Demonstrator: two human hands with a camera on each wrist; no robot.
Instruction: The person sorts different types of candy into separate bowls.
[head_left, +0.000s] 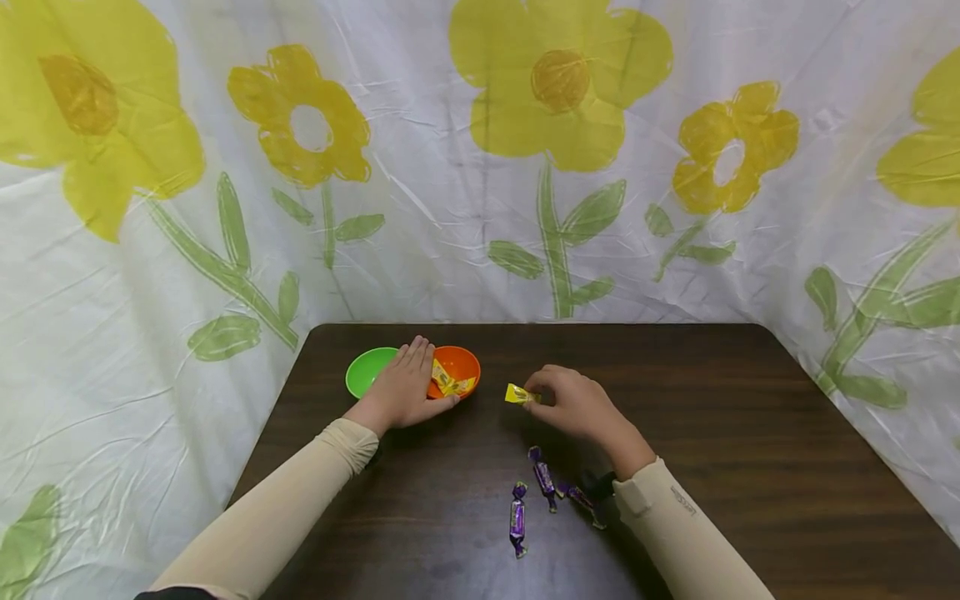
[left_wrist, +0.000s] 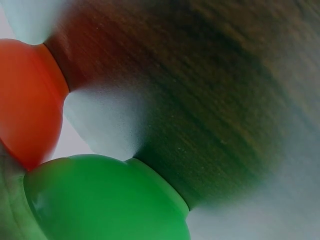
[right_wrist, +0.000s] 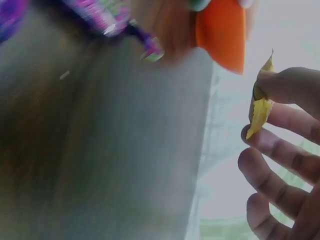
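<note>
My right hand (head_left: 576, 402) pinches a yellow-wrapped candy (head_left: 517, 393) between thumb and fingertips, above the table to the right of the bowls. In the right wrist view the candy's wrapper (right_wrist: 260, 119) stands edge-on under the thumb, with the other fingers spread below. My left hand (head_left: 408, 390) lies with straight fingers across the gap between a green bowl (head_left: 365, 372) and an orange bowl (head_left: 471, 363), covering part of both. Inside the orange bowl are yellow-wrapped candies (head_left: 444, 380). The part of the green bowl that shows holds nothing.
Nearer me on the dark wooden table (head_left: 712, 400) lie three purple-wrapped candies, one upright in view (head_left: 517, 521), another slanted (head_left: 543, 475), and a third (head_left: 583, 505) beside the right wrist. Behind the table hangs a white curtain (head_left: 427, 208) with yellow flowers.
</note>
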